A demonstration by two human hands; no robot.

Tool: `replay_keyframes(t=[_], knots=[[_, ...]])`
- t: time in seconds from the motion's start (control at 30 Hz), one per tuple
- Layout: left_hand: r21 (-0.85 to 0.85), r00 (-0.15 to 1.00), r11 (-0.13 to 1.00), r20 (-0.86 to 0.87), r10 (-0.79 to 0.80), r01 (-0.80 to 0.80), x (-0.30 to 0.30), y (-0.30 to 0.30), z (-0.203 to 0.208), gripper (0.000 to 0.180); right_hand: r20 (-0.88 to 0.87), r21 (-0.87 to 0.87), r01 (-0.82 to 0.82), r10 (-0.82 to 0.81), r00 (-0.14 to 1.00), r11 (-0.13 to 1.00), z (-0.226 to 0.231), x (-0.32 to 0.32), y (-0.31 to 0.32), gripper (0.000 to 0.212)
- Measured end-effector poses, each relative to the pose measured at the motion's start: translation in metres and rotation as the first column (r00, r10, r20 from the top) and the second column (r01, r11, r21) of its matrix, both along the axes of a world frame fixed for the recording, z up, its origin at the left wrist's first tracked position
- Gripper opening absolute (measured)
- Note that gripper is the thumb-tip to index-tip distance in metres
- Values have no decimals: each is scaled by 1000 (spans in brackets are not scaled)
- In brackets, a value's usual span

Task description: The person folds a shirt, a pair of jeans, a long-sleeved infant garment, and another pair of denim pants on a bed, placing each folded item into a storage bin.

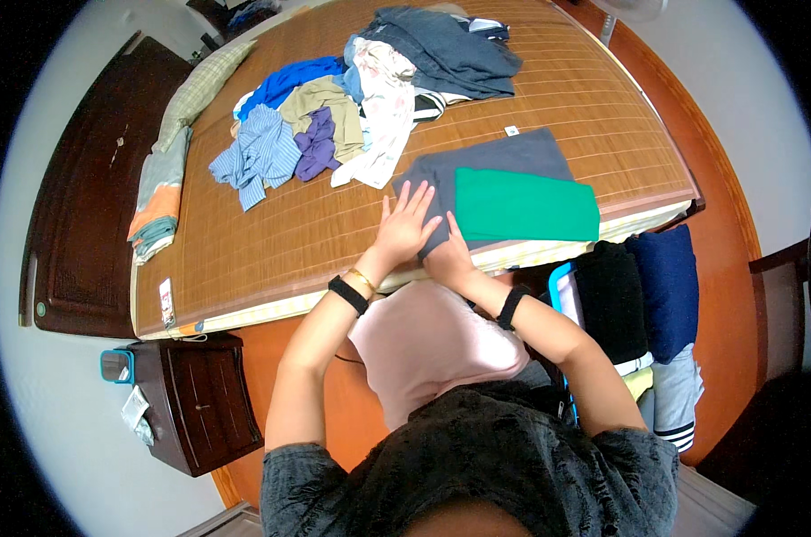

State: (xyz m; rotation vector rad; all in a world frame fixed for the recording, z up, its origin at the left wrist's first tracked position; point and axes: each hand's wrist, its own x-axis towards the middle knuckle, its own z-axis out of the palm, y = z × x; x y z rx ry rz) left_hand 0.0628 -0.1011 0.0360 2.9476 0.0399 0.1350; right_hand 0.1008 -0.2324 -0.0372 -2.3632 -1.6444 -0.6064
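Note:
My left hand (pixel 404 225) lies open, fingers spread, on the left end of a folded dark grey garment (pixel 513 152) near the bed's front edge. Just right of it, my right hand (pixel 450 258) rests on the same garment's near left corner. One finger of the right hand stretches forward flat; its other fingers are partly hidden. A folded green garment (pixel 526 208) lies on top of the grey one, to the right of both hands.
Loose clothes pile farther back on the bed mat (pixel 271 242): a striped blue shirt (pixel 260 152), a purple garment (pixel 317 145), and dark jeans-like cloth (pixel 450 54). At the right stand folded clothes (pixel 610 300) in a blue-rimmed basket. A dark nightstand (pixel 204 403) is at the left.

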Motion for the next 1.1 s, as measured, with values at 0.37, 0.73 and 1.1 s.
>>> replay_keyframes(t=[0.37, 0.73, 1.1], knots=[[51, 998, 997, 16, 64, -65, 5, -6, -12, 56, -400, 136, -16, 70, 914, 991, 66, 28, -35, 45], [139, 961, 969, -160, 224, -203, -46, 13, -20, 63, -290, -78, 14, -37, 956, 997, 45, 37, -32, 67], [-186, 999, 982, 16, -38, 41, 15, -32, 12, 74, -239, -106, 135, -157, 958, 985, 35, 34, -44, 60]])
